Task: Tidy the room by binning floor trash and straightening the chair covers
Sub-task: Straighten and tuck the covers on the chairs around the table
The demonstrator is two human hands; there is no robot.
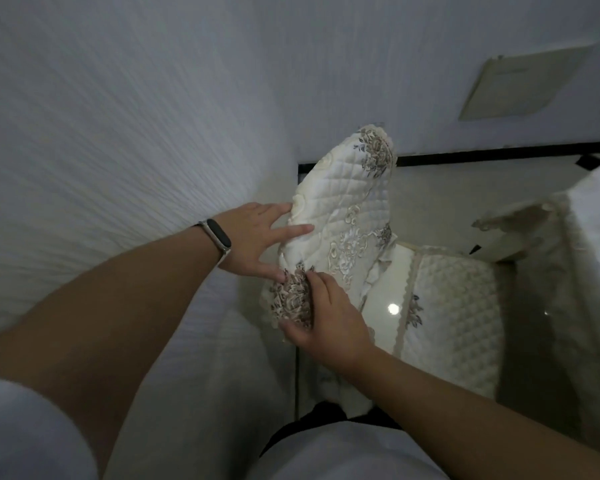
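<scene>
Straightening the cover (347, 209) on the back of the chair (392, 282).

The cover sits over the chair back. To do this step well, I think one hand should keep the cover steady while the other draws the flowered hem down evenly, so the quilting lies flat; a hard pull on one side only could twist it. The left hand (257, 237), with a band (219, 234) on its wrist, is at the cover's left side, fingers straight and spread, pressing the fabric and grasping nothing. The right hand (329, 320) is at the cover's lower end, fingers curled over the brown hem and thumb under it, pinching it. Both forearms reach forward to the cover.
</scene>
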